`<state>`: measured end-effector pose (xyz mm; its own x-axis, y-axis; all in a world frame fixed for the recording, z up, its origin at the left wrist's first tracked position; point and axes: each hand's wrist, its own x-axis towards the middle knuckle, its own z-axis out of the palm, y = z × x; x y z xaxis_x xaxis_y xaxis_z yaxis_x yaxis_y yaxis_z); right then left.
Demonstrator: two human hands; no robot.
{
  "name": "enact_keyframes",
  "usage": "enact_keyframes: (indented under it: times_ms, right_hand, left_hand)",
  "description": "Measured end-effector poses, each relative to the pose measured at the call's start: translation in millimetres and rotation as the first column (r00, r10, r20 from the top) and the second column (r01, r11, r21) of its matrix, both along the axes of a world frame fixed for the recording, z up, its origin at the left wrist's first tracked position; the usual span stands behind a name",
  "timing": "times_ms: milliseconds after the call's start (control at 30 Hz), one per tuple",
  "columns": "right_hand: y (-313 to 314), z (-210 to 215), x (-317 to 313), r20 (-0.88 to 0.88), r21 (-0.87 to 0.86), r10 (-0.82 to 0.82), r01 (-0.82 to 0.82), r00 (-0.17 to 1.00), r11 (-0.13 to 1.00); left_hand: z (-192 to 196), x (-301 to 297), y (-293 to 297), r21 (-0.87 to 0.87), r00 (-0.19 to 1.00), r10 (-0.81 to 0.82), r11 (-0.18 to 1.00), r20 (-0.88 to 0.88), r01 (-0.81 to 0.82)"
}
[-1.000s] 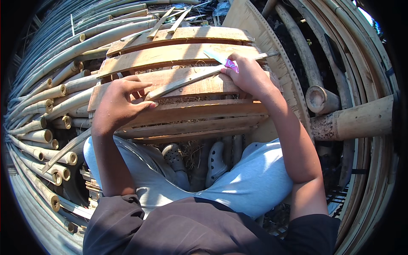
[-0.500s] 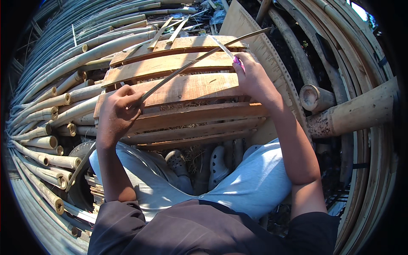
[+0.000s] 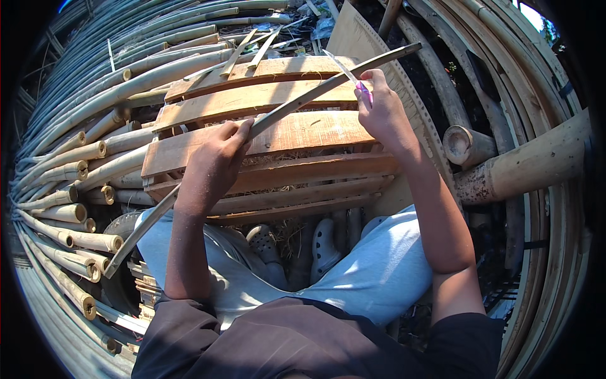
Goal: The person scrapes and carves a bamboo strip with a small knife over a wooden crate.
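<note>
A long, narrow greyish-brown bamboo strip (image 3: 319, 90) runs slantwise from the lower left to the upper right. My left hand (image 3: 214, 158) is closed around it near its middle, over the near left part of a slatted wooden bench (image 3: 297, 131). Close to the strip's far end, my right hand (image 3: 386, 115) grips a knife (image 3: 342, 67) by its pink-purple handle. The blade points up and left and crosses the strip; whether it touches the strip, I cannot tell. Part of the strip is hidden behind my left hand and forearm.
Stacked bamboo poles (image 3: 82, 150) fill the left side, with their cut ends toward me. Thin offcuts (image 3: 262, 50) lie at the bench's far edge. A leaning board (image 3: 404, 82) and thick bamboo (image 3: 530, 161) stand at the right. My knees are against the bench's near side.
My left hand has moved right, and the strip has shifted with it and turned to show a broader face. My right hand and the knife have moved slightly right and nearer.
</note>
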<state>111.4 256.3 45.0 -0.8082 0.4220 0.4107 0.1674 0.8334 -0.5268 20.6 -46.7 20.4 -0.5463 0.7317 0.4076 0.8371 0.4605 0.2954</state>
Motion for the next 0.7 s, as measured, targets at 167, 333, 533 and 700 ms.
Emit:
enact_keyframes:
  times_ms: [167,333,533,700]
  right_hand:
    - [-2,4,1,0.145,-0.005,-0.012,0.013,0.989,1.000]
    - [12,1,-1,0.129,-0.021,-0.066,0.069,0.989,0.997]
    - [21,-8,-3,0.147,0.058,-0.081,0.073,0.986,0.996]
    - [16,-4,0,0.174,0.005,-0.106,0.107,0.979,0.994]
  left_hand:
    - [-11,-2,7,0.013,0.988,-0.006,1.000,0.156,0.004]
    - [-12,-12,12,0.186,0.981,-0.103,0.980,0.162,0.072]
    - [-7,-13,12,0.146,0.991,-0.051,0.989,0.124,0.033]
    - [-10,-15,13,0.092,0.999,-0.002,0.996,-0.032,0.005]
